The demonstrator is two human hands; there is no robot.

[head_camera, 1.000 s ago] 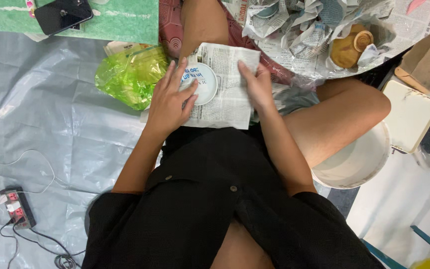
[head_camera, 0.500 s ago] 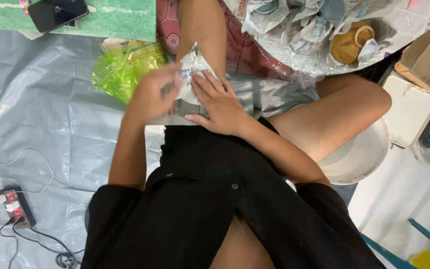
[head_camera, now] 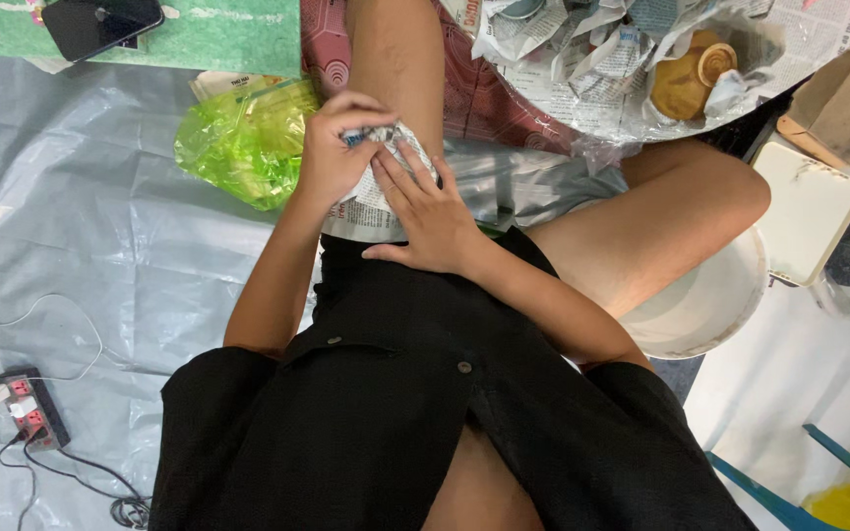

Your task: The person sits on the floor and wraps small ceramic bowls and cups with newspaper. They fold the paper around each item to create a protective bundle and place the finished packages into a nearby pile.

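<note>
I sit on the floor with a newspaper-wrapped dish (head_camera: 378,211) on my lap. My left hand (head_camera: 334,147) grips the folded newspaper at the top of the bundle. Pressed flat on the paper just below it, my right hand (head_camera: 423,206) holds the wrap down. The small white and blue dish seen earlier is hidden inside the paper.
A green plastic bag (head_camera: 238,143) lies left of the bundle on grey plastic sheeting (head_camera: 81,256). A phone (head_camera: 100,25) rests on a green mat. Several newspaper-wrapped items and a brown pot (head_camera: 686,79) sit at top right. A white basin (head_camera: 710,305) and power strip (head_camera: 30,408) lie nearby.
The open newspaper with the dish showing has been folded over the dish. Both hands moved together onto the bundle, the right hand crossing to the left.
</note>
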